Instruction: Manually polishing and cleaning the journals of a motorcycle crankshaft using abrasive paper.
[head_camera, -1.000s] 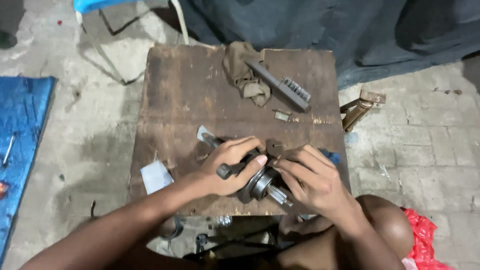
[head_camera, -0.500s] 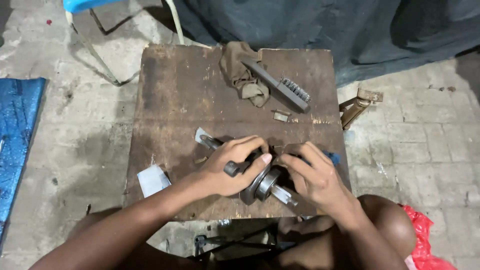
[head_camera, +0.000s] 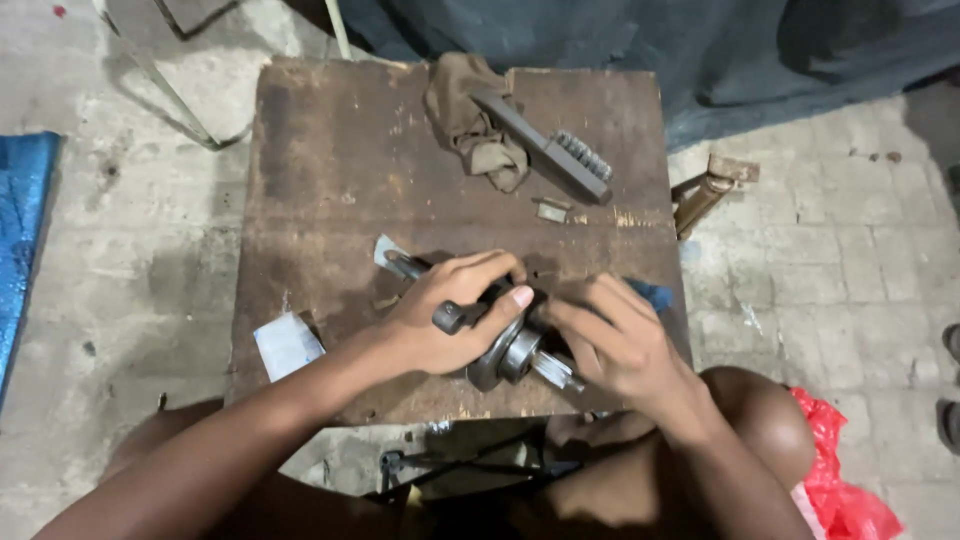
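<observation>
Both hands have barely shifted on the crankshaft (head_camera: 505, 352). Left hand (head_camera: 450, 320) wraps it from above; right hand (head_camera: 615, 340) pinches its right side, the shaft end poking out beneath.

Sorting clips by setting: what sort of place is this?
Probably an informal repair workshop: a worn wooden table on rough concrete, a wire brush with a rag, and a metal crankshaft-like part.

On my wooden table (head_camera: 330, 170) I see only one thing like a package or label: a small white paper packet (head_camera: 288, 345), roughly square, lying flat at the table's near-left edge. A red plastic bag (head_camera: 835, 480) lies on the floor beyond the table's near-right corner.
</observation>
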